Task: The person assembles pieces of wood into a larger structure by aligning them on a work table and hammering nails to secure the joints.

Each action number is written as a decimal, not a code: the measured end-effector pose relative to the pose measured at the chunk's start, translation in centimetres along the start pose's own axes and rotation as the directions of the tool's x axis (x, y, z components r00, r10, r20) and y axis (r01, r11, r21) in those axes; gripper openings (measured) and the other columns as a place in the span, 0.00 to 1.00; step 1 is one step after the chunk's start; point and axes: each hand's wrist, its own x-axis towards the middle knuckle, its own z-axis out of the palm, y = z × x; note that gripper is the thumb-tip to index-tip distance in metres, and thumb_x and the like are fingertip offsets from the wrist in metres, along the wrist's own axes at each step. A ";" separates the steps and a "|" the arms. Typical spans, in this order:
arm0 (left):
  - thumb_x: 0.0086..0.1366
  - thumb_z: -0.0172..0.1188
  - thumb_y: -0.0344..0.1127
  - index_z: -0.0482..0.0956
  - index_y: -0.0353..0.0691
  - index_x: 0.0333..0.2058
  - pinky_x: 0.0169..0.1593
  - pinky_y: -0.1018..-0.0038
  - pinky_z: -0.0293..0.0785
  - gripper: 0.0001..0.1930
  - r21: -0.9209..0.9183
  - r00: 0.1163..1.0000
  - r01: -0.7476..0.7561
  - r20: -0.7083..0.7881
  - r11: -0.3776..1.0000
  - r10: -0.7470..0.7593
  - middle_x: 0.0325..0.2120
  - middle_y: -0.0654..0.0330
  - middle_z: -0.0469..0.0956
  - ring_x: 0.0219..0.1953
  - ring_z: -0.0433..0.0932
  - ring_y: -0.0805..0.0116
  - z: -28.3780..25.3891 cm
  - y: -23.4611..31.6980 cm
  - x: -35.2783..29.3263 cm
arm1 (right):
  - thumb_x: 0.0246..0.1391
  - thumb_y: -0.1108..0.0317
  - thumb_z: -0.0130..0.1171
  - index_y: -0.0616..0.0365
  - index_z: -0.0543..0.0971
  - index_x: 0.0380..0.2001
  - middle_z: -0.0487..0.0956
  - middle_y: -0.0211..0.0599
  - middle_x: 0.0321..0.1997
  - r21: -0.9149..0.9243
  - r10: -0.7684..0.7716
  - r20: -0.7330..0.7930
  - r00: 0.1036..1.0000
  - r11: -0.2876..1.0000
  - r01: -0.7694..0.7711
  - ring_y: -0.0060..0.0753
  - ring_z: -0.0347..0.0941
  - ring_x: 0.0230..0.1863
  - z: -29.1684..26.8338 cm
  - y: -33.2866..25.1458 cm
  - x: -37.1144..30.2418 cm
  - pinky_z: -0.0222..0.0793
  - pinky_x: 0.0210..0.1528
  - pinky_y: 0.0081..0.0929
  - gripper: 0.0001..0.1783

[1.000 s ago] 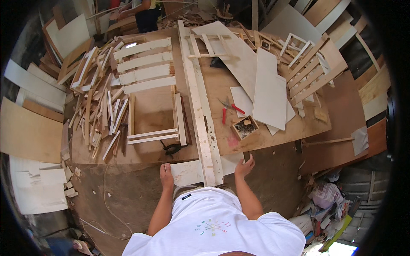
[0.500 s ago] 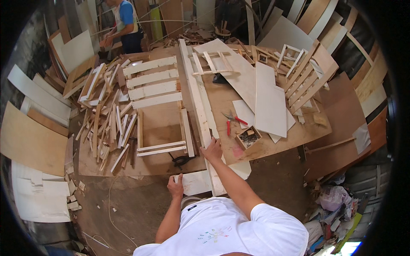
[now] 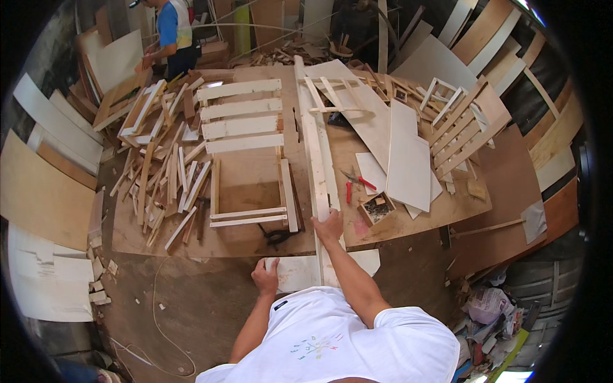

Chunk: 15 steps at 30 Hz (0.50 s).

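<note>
My left hand (image 3: 265,277) is closed on the left end of a short white board (image 3: 297,272), which lies crosswise close to my body. Over that board, and away from me across the table, runs a long pale wooden plank (image 3: 311,159). My right hand (image 3: 328,226) is wrapped around the plank near its close end, and its fingertips are partly hidden. A second long strip (image 3: 330,172) lies along the plank's right side. Left of the plank rests a wooden frame (image 3: 249,216) with several white slats (image 3: 242,126) beyond it.
Red-handled pliers (image 3: 359,181) and a small wooden box of nails (image 3: 377,209) lie on the table (image 3: 440,214) at right, near white panels (image 3: 408,169) and a slatted piece (image 3: 466,131). Scrap strips (image 3: 169,172) heap at left. Another person (image 3: 172,38) stands far left.
The long plank's far end has swung slightly right, widening its gap from the slats. Both hands keep their holds. The whole view has shifted a little.
</note>
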 end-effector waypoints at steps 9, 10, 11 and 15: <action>0.64 0.69 0.44 0.83 0.32 0.34 0.37 0.63 0.76 0.17 -0.003 0.999 0.046 0.020 0.999 -0.046 0.27 0.47 0.83 0.29 0.82 0.53 1.7 -1.3 1.7 | 0.39 0.49 0.75 0.59 0.73 0.53 0.72 0.46 0.53 0.011 -0.076 -0.088 0.993 0.997 0.077 0.52 0.72 0.55 1.1 0.7 1.5 0.72 0.53 0.48 0.41; 0.64 0.69 0.44 0.83 0.32 0.34 0.37 0.64 0.76 0.17 -0.001 0.997 0.068 0.022 0.998 -0.068 0.27 0.48 0.83 0.29 0.82 0.55 1.8 -1.8 1.9 | 0.39 0.49 0.75 0.59 0.72 0.53 0.72 0.46 0.53 -0.006 -0.076 -0.096 0.992 0.997 0.076 0.52 0.71 0.56 1.2 0.3 1.4 0.72 0.53 0.48 0.41; 0.64 0.69 0.44 0.83 0.32 0.35 0.37 0.65 0.76 0.17 0.001 0.996 0.090 0.024 0.996 -0.090 0.27 0.48 0.83 0.29 0.82 0.57 2.0 -2.4 2.0 | 0.39 0.50 0.75 0.59 0.72 0.53 0.72 0.46 0.53 -0.022 -0.077 -0.104 0.992 0.997 0.075 0.52 0.71 0.56 1.2 0.0 1.4 0.72 0.54 0.48 0.40; 0.66 0.68 0.45 0.83 0.31 0.36 0.37 0.68 0.75 0.18 -0.101 0.991 0.132 0.021 0.986 -0.131 0.26 0.52 0.83 0.29 0.80 0.66 2.6 -5.5 1.9 | 0.41 0.52 0.74 0.62 0.71 0.55 0.69 0.49 0.55 -0.005 -0.076 -0.037 0.996 0.997 0.076 0.52 0.68 0.60 0.9 -0.9 0.9 0.70 0.60 0.46 0.41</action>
